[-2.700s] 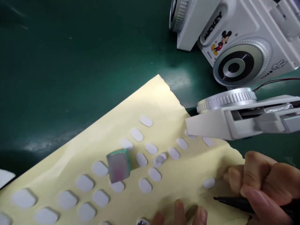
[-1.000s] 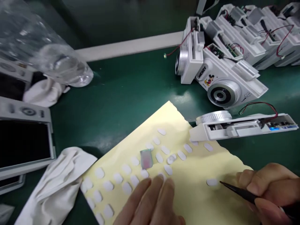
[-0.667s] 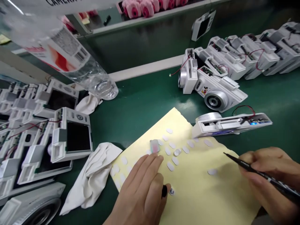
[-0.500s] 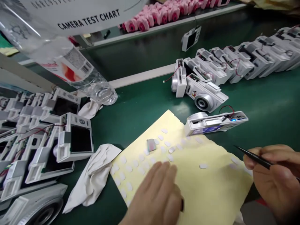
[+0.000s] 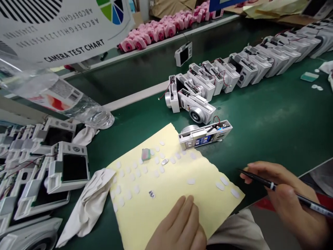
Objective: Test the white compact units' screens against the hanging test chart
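My left hand [image 5: 179,225] lies palm down on the lower part of a yellow sheet [image 5: 171,208], its visible fingers stretched out. In my right hand [image 5: 283,194] is a slim black pen-like tool [image 5: 272,185], its dark tip pointing left past the sheet's right edge. Several white oval pieces [image 5: 191,181] are spread over the sheet, with a small greenish block [image 5: 146,154], a silvery oval [image 5: 164,161] and a small dark-printed piece [image 5: 151,194]. A white camera [image 5: 205,135] with an open side, red wire and blue light overlaps the sheet's upper right edge.
Rows of white cameras [image 5: 200,83] stretch to the back right; more [image 5: 69,166] crowd the left. A white cloth [image 5: 85,208] lies left of the sheet. A plastic bottle [image 5: 65,99] leans below a test chart [image 5: 65,27]. Pink items [image 5: 161,31] line a shelf behind.
The view has swung to the right. My left hand is now farther down the sheet, uncovering the dark-printed piece. My right hand still holds the pen-like tool.
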`<state>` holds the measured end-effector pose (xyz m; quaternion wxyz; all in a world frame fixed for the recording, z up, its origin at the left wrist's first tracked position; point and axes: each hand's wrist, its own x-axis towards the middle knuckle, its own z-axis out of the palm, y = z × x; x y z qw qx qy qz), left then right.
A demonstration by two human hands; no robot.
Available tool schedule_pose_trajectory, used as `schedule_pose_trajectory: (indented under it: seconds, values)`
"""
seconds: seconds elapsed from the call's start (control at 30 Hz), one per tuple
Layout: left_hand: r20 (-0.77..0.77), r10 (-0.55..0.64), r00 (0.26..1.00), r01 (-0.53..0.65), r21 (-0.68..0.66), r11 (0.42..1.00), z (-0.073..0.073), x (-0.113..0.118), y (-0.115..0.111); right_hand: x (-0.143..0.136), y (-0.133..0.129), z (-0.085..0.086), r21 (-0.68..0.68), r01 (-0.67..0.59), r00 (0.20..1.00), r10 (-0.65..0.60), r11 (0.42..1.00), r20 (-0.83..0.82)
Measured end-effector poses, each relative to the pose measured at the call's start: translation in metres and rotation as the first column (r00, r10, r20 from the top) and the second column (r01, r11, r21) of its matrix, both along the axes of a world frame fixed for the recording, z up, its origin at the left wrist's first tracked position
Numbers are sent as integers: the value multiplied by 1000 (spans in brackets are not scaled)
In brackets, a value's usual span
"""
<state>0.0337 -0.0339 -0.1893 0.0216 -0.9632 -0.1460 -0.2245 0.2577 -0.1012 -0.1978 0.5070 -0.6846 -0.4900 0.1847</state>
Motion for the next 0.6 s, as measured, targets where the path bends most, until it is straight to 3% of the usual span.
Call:
schedule_pose_trajectory:
  seconds: [0.1, 0.33, 0.47, 0.6]
  values:
    - [-19, -4, 1000, 4, 18, 1000, 1, 7, -1, -3, 4, 3, 1, -128, 990, 128, 992, -64]
    - [-55, -88, 995, 89, 15, 996, -9, 24, 0, -5, 7, 0, 33, -170, 954, 173, 985, -243]
    - [-168, -101, 981, 106, 21, 994, -9, 11, 2, -4, 11, 6, 25, -231, 941, 230, 973, -249]
    - [-210, -94, 973, 81, -67, 994, -1, -10, 3, -8, 20, 12, -13, -376, 908, 366, 926, -203]
